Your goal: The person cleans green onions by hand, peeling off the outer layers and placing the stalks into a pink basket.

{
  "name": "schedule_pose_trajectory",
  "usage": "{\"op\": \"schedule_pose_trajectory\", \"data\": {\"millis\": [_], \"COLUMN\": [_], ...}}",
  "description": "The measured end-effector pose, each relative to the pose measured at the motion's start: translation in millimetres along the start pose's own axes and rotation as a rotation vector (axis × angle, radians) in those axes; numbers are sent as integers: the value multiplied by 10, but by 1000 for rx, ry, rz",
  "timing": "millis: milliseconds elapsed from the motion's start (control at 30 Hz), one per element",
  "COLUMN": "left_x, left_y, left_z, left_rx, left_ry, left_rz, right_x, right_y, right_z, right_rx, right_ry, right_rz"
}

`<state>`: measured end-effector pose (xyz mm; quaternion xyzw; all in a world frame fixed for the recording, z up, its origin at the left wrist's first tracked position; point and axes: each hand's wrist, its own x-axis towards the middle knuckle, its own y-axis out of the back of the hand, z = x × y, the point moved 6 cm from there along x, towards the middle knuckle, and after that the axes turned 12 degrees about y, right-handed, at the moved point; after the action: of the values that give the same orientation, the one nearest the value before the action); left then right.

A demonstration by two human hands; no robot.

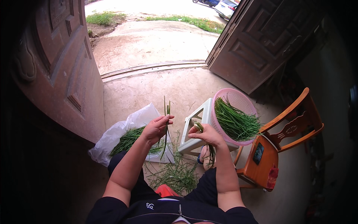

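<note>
My left hand [157, 129] pinches a few long green stalks [165, 140], probably garlic chives, which stick out above and below the fingers. To its right, my right hand [207, 134] is closed around a small bunch of the same greens [211, 154], pale ends up by the thumb and leaves hanging beneath the wrist. Beyond my right hand, a pink plastic basket [247, 105] full of greens rests on a pale plastic stool [208, 107]. More greens [127, 142] lie on a white plastic bag [105, 137] under my left forearm. Loose scraps [179, 175] cover the floor between my legs.
A wooden chair [260, 170] stands at the right, with a phone [258, 153] and a red packet [272, 178] on its seat. Two door leaves [81, 84] stand open around the threshold [156, 67]. Something red [167, 190] lies between my thighs.
</note>
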<state>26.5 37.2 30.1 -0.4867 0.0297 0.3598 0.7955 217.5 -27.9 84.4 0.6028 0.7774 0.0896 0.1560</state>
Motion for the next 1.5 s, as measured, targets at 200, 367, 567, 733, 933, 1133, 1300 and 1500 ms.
{"op": "schedule_pose_trajectory", "data": {"millis": [200,367,567,733,933,1133,1300,1500], "left_x": [15,56,21,41,25,20,54,-30], "left_y": [-104,-87,-180,-130,-88,-122,-80,-237], "left_z": [-69,-197,-178,-183,-126,-125,-206,-192], "left_rx": [162,489,374,353,256,226,390,497], "left_ry": [11,16,1,6,0,6,39,48], "left_rz": [-59,-56,-48,-56,-26,-39,-53,-90], "right_x": [103,135,161,124,52,142,208,190], "right_y": [-175,-261,-207,30,247,-151,-375,-245], "right_z": [-234,-245,-117,-87,-83,-5,-157,-68], "right_rx": [126,205,357,540,608,393,290,379], "right_ry": [132,92,102,176,267,104,169,113], "right_rz": [221,295,413,597,692,386,349,413]}}
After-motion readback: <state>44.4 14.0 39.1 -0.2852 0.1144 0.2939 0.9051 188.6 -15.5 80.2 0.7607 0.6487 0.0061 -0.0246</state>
